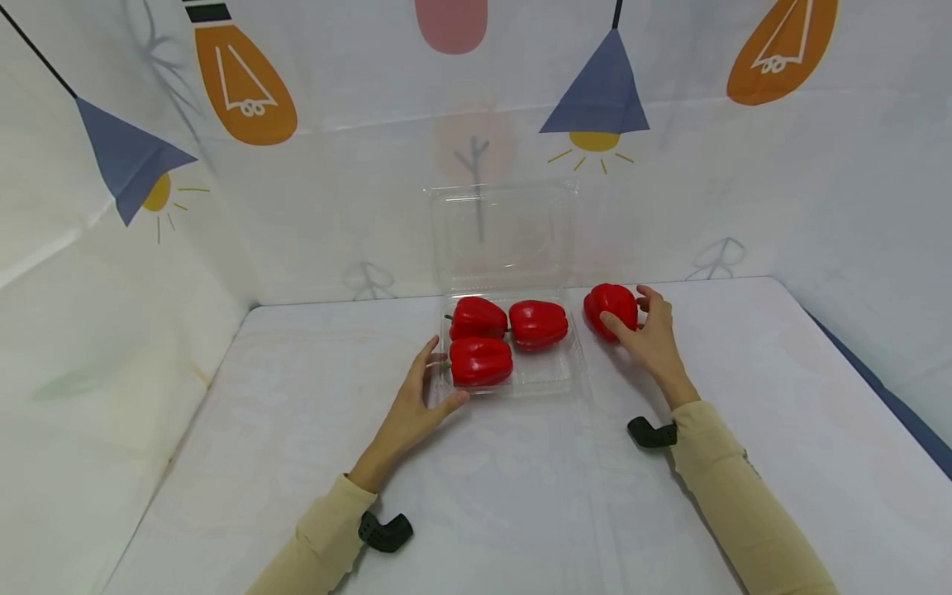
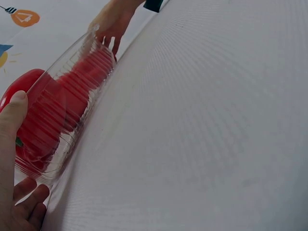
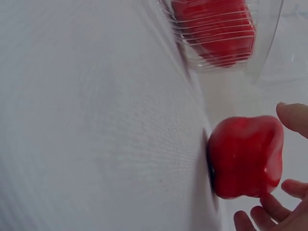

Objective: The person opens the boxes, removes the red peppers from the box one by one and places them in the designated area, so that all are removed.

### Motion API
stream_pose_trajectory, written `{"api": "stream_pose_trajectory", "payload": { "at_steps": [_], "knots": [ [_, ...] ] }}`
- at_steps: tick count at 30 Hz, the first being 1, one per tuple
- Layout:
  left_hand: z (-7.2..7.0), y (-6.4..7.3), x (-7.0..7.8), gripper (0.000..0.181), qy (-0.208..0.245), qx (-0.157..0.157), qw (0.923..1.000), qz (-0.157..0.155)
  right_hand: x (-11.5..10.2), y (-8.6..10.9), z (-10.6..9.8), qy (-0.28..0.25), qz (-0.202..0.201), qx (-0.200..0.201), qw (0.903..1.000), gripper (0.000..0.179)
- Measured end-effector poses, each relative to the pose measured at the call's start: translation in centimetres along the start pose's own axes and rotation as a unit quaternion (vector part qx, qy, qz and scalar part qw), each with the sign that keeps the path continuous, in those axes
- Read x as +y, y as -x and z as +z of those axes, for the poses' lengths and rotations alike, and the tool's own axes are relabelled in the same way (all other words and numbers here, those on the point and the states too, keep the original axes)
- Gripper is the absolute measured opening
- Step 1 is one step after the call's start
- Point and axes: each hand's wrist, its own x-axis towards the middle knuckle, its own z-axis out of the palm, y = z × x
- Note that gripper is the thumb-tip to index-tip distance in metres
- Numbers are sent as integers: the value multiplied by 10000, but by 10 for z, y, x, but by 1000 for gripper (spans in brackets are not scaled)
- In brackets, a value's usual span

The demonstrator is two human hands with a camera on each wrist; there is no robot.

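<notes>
Three red bell peppers (image 1: 482, 362) sit inside a clear plastic clamshell container (image 1: 546, 376), whose lid (image 1: 502, 240) stands raised at the back. At the container's front left corner is my left hand (image 1: 416, 405), thumb by the front edge and fingers along the left side, spread wide. Another red bell pepper (image 1: 611, 307) rests on the table right of the container. My right hand (image 1: 654, 335) reaches around it from the right, thumb over its near side. In the right wrist view the thumb (image 3: 293, 118) stands slightly off this pepper (image 3: 245, 156), with fingertips right at its other side.
A white cloth covers the table (image 1: 491, 487). Behind it hangs a white curtain (image 1: 357, 207) printed with lamps and bulbs, close to the raised lid. Dark curved devices (image 1: 385, 533) are worn at both wrists.
</notes>
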Motion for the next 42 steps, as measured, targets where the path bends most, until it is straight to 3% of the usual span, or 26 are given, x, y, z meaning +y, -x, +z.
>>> {"api": "stream_pose_trajectory", "payload": {
  "at_steps": [14,42],
  "knots": [
    [0,0,-1,93,-25,21,10000,-33,-12,2,-3,35,-536,427,9976,75],
    [1,0,0,93,-64,55,10000,41,-31,11,7,132,-1225,-452,9914,72]
  ]
}}
